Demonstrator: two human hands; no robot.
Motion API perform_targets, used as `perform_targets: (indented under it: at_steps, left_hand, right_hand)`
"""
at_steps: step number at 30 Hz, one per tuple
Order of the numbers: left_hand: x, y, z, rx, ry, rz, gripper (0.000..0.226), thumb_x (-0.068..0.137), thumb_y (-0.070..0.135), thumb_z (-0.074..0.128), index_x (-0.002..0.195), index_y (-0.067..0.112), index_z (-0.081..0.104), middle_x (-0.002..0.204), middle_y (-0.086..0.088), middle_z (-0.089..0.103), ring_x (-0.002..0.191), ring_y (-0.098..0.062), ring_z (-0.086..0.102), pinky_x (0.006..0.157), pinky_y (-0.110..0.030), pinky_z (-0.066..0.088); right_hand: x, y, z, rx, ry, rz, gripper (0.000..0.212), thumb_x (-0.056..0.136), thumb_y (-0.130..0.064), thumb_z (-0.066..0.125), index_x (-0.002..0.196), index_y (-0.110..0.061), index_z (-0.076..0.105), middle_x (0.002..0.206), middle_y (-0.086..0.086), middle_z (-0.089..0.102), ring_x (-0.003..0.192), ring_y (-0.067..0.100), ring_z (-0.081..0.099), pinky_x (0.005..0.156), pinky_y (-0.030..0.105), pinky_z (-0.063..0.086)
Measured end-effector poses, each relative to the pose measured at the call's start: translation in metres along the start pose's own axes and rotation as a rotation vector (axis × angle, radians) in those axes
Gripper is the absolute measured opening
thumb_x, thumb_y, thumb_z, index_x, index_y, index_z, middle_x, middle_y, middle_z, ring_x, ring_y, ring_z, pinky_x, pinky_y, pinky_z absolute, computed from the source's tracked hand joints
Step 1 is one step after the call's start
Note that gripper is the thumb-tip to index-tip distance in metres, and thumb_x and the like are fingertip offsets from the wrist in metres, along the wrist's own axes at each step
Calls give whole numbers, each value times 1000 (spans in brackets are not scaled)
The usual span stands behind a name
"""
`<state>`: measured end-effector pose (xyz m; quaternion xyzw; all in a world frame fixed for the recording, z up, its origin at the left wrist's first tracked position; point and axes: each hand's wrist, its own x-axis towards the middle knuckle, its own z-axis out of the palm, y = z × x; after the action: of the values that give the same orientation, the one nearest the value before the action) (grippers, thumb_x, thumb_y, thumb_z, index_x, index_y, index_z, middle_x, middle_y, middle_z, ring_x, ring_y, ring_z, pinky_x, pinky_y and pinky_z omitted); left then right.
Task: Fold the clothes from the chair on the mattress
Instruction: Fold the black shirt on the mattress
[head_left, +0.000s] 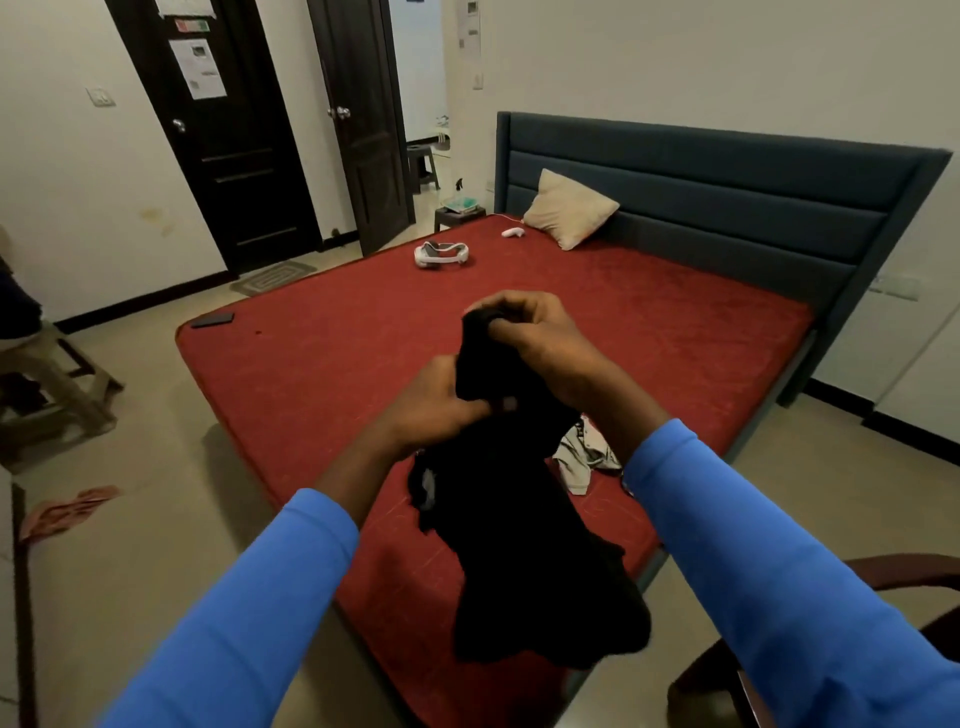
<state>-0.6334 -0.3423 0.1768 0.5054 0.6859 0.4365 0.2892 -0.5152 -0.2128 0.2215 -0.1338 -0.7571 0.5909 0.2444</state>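
Note:
A black garment (524, 545) hangs bunched in the air above the near corner of the red mattress (337, 374). My left hand (434, 405) grips it at mid-height. My right hand (530, 325) pinches its top edge a little higher and further away. Both arms wear blue sleeves. A grey-and-white piece of clothing (584, 457) lies crumpled on the mattress just behind the black garment, partly hidden by my right forearm. The dark arm of the chair (904, 571) shows at the lower right edge.
A white headset (441, 253), a white controller (513, 232) and a beige pillow (569, 214) lie near the blue headboard (727, 171). A dark phone (213, 319) rests on the mattress's left corner. A plastic stool (52, 384) stands on the left floor, pink sandals (67, 512) nearby.

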Motion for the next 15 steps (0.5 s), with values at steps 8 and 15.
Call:
perform_targets:
  at_steps: [8, 15]
  left_hand:
    - [-10, 13, 6, -751, 298, 13, 40, 72, 1, 72, 110, 11, 69, 97, 0, 79, 93, -20, 74, 78, -29, 60]
    - [-24, 22, 16, -825, 326, -63, 33, 91, 11, 51, 94, 14, 84, 103, -7, 78, 96, -23, 75, 84, -32, 60]
  right_hand:
    - [-79, 88, -52, 239, -208, 250, 61, 85, -56, 76, 137, -27, 62, 136, -2, 67, 126, 20, 63, 105, 40, 47]
    - [-125, 118, -58, 128, -155, 207, 8, 88, -9, 80, 84, -10, 73, 84, 3, 74, 85, 19, 70, 77, 30, 55]
